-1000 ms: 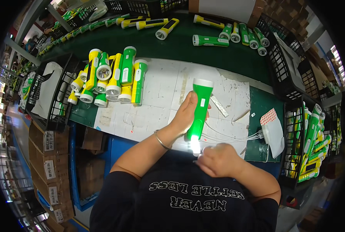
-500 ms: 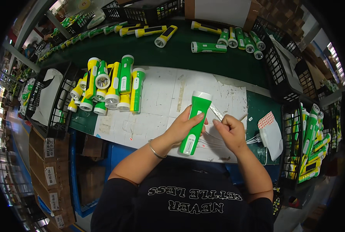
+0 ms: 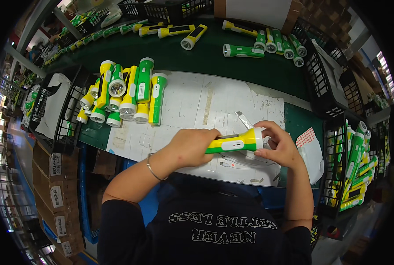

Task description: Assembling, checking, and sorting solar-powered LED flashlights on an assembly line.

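Note:
A green and yellow flashlight (image 3: 236, 144) lies level across my two hands above the white work surface, its white head toward the right. My left hand (image 3: 190, 148) is wrapped round the handle end, hiding it. At the other end, the fingers and thumb of my right hand (image 3: 280, 145) grip the white head. The side with a white switch panel faces me, and part of a dark panel shows along the top. Beneath it lie thin white cables (image 3: 232, 165) with small plugs. Just beyond is a narrow silvery strip (image 3: 244, 120).
A pile of green and yellow flashlights (image 3: 130, 90) stands at the left of the white board (image 3: 183, 92). More flashlights (image 3: 243, 51) lie on the green table (image 3: 161, 51) behind. Black crates (image 3: 334, 168) flank both sides, the right one holding flashlights. A white sheet (image 3: 309, 157) lies at right.
The flashlight has swung from pointing away to lying sideways, and its yellow part now shows. My right hand, formerly apart from it, has closed on its head.

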